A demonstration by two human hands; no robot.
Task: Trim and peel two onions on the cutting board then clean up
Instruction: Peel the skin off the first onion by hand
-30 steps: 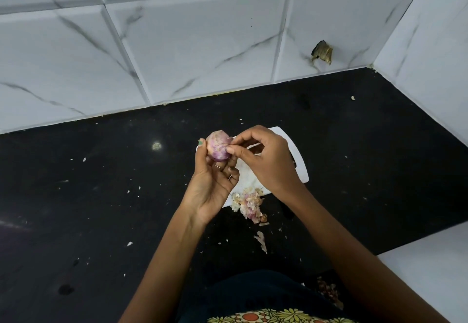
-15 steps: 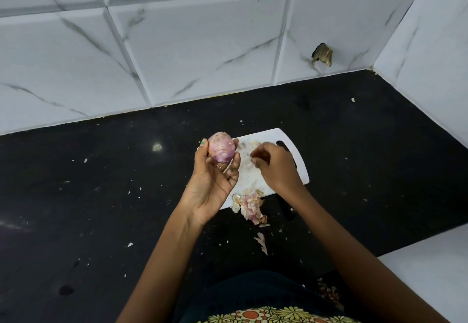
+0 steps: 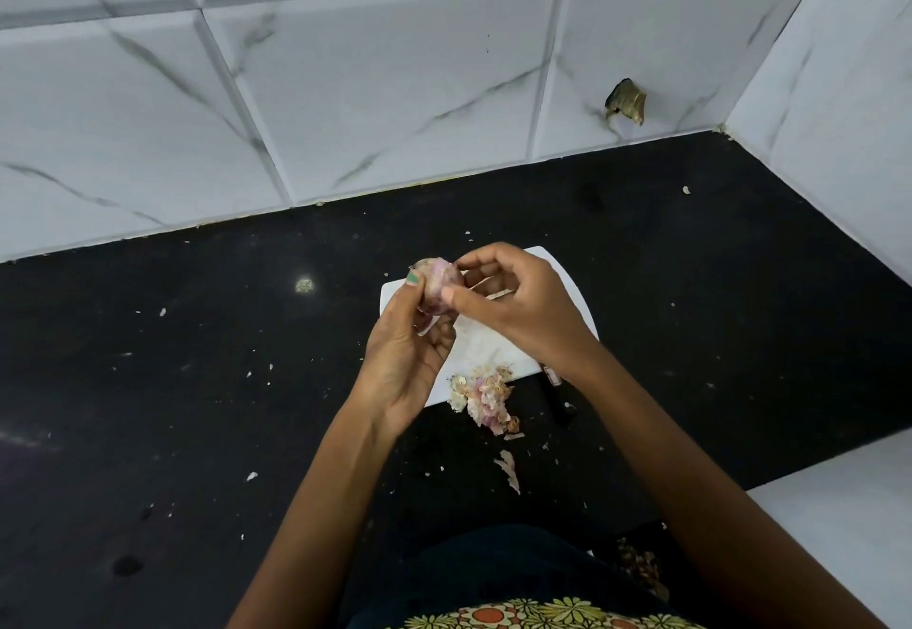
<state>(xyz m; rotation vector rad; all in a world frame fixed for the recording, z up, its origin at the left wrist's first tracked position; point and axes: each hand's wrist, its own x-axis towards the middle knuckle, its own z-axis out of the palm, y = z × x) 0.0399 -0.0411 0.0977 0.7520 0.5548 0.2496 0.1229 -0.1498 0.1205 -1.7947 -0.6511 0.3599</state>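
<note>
**Peeling an onion above the cutting board**

Being held up in the air, just above the far left corner of the white cutting board point(image 3: 575, 297): one small onion point(image 3: 437, 283), pale pink and partly covered with dry skin. Gripping it from below and from the left: the left hand point(image 3: 407, 357), fingers curled around the bulb, thumb with a green nail pressing on the left side. Touching it from the right: the right hand point(image 3: 518, 305), thumb and forefinger closed together in a pinch on the skin at the right side of the onion, the other fingers curled loosely behind. Not possible to tell whether a strip of skin is coming off between the fingertips.

Lying flat on the black table point(image 3: 197, 381) under both hands: the cutting board, partly hidden by them. Resting at its near edge, half on the board and half on the table: a pile of onion peels point(image 3: 483, 396), white and pink. Lying a little nearer on the table: one more loose peel point(image 3: 508, 470). Showing just beside the right wrist: a dark knife handle point(image 3: 557, 396), mostly hidden. Scattered over the table: small white bits. Standing behind and at the right: a white tiled wall point(image 3: 345, 85).
</note>
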